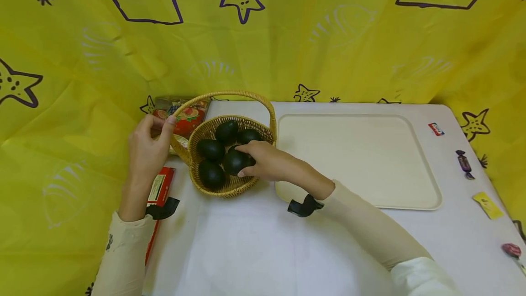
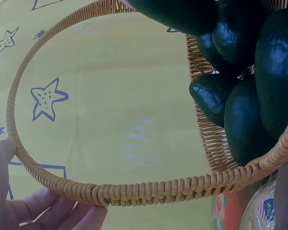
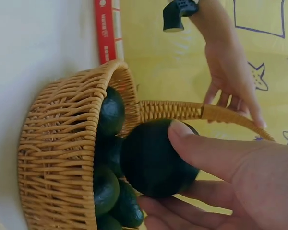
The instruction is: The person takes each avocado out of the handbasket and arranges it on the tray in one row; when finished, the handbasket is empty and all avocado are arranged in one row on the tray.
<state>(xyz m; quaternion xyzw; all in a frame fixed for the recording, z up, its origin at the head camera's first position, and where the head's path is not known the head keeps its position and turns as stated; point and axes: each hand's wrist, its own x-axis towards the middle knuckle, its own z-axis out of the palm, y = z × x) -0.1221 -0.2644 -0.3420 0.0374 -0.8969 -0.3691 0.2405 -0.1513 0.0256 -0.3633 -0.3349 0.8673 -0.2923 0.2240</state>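
Observation:
A wicker basket (image 1: 230, 191) with a tall arched handle (image 1: 230, 94) stands on the white table and holds several dark green avocados (image 1: 210, 149). My right hand (image 1: 243, 161) reaches into it, thumb and fingers curled round one avocado (image 1: 231, 161); the right wrist view shows this avocado (image 3: 151, 158) lifted at the basket's (image 3: 62, 143) mouth. My left hand (image 1: 165, 125) holds the handle at its left end. In the left wrist view the fingers (image 2: 48, 211) lie under the handle (image 2: 134, 191), with avocados (image 2: 249, 124) beyond.
A cream tray (image 1: 411, 195) lies just right of the basket. A red box (image 1: 161, 187) and a snack packet (image 1: 188, 117) sit at the left. Small wrapped sweets (image 1: 464, 163) dot the table's right edge. Yellow cloth (image 1: 287, 35) hangs behind.

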